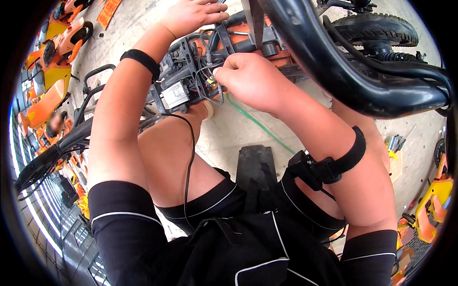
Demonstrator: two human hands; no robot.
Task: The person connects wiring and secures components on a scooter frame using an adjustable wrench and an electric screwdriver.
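An open vehicle frame (224, 38) with orange panels, black bars and exposed wiring lies in front of me. My left hand (198, 16) reaches over its far left part, fingers stretched out, resting on or just above a black bar. My right hand (248, 78) is closed in a pinch beside thin wires (204, 71) in the middle of the frame. Whatever sits between its thumb and fingers is hidden. A silver box with a white label (175, 95) is mounted on the frame just left of the wires, with black cables around it.
A thick black tube (343, 62) arches over the frame at the right, with a knobbly tire (374, 29) beyond it. A green strip (260, 125) runs along the concrete floor. Several orange and yellow vehicles (52, 97) stand at the left. A black cable (193, 157) hangs across my left leg.
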